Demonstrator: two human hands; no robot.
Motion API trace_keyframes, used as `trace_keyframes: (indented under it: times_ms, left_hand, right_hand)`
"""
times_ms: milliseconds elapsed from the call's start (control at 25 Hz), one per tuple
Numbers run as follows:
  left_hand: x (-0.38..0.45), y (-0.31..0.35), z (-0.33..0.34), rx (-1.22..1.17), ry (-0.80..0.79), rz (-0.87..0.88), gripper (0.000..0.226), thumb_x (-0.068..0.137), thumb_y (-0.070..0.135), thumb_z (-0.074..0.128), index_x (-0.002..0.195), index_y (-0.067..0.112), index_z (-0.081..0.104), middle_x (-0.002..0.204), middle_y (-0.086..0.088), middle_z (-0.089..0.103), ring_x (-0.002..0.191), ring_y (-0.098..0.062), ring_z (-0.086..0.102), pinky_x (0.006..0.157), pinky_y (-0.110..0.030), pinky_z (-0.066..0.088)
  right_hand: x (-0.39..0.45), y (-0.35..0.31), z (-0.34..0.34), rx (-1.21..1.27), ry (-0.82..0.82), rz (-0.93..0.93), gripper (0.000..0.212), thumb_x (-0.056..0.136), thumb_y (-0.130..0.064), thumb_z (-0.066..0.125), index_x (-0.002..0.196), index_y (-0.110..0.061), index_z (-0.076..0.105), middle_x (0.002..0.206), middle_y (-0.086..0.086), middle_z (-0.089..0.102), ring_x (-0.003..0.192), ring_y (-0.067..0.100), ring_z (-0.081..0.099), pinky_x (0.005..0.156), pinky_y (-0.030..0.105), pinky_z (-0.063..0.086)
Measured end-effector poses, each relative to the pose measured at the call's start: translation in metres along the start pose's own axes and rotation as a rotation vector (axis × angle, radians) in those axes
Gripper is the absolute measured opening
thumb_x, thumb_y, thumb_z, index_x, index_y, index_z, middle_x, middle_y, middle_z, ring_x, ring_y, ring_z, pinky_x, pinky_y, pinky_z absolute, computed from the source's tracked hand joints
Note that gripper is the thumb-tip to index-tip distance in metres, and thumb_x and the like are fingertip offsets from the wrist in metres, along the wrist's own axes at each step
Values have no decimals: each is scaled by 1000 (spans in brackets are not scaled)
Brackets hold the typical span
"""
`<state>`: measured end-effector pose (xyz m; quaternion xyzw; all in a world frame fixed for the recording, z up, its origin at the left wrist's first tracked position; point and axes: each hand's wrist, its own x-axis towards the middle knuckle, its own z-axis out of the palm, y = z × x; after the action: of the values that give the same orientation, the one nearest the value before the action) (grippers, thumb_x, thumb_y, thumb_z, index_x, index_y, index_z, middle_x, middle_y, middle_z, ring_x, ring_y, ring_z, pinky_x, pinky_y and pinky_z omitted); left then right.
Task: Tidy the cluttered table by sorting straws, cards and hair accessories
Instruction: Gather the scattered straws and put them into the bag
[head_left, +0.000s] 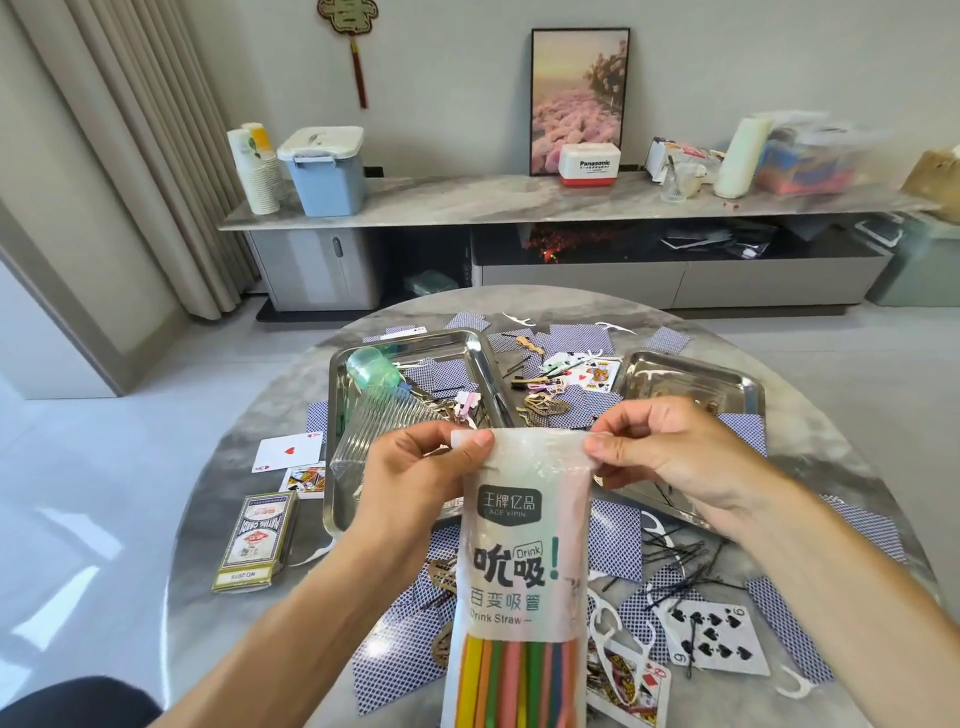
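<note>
2 hands (415, 473) (670, 452) on straw bag (524, 545)

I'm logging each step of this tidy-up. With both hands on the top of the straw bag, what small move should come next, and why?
Probably pull the bag's mouth apart. The left hand and right hand each pinch a top corner of the straw bag, the top edge looks closed, and the coloured straws sit inside.

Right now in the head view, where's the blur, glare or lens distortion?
Head view: motion blur smears the bags at the shelf's right end; the straw bag pinched by the left hand and right hand stays sharp. Glare streaks the floor at left and the steel tray. Wide-angle bowing curves the curtain.
</note>
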<state>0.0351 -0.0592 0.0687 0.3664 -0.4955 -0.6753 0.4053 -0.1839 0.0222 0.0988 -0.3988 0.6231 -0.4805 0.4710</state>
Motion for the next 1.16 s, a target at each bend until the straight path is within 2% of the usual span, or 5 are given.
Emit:
trace_keyframes:
  times_ms: [240, 520, 680, 1040, 1160]
  left_hand:
    - [3, 7, 10, 44, -124, -67, 22, 65, 15, 80, 79, 0, 73, 79, -18, 74, 68, -22, 70, 57, -27, 57]
    - [1, -1, 11, 72, -76, -44, 10, 72, 4, 79, 72, 0, 70, 66, -13, 69, 57, -17, 65, 52, -24, 53]
    - [0, 1, 12, 31, -152, -203, 25, 61, 15, 84, 79, 1, 72, 75, -17, 72, 62, -21, 67, 54, -25, 53]
    - [-3, -1, 16, -101, -109, -269, 21, 65, 18, 80, 78, 3, 74, 77, -14, 72, 66, -21, 66, 61, -25, 53]
    - [0, -4, 17, -197, -38, -221, 9, 71, 15, 76, 68, 6, 75, 71, -13, 73, 58, -19, 67, 53, -24, 54]
  right_hand:
    - [2, 8, 18, 200, -75, -21, 10, 70, -20, 78, 77, -15, 74, 75, 5, 68, 67, 11, 64, 60, 21, 52]
    - [6, 12, 27, 68, -91, -49, 14, 62, -24, 82, 72, -16, 76, 73, 4, 69, 69, 12, 62, 59, 20, 48]
    - [5, 16, 33, 12, -87, -130, 24, 59, -34, 82, 74, -17, 76, 73, 4, 71, 72, 12, 63, 67, 22, 48]
    - [7, 19, 31, 102, -34, -97, 17, 63, -27, 82, 65, -14, 70, 66, 4, 67, 64, 12, 61, 58, 20, 46]
    - [9, 28, 34, 253, -42, -41, 25, 60, -31, 86, 76, -15, 75, 75, 4, 72, 69, 15, 65, 60, 22, 50]
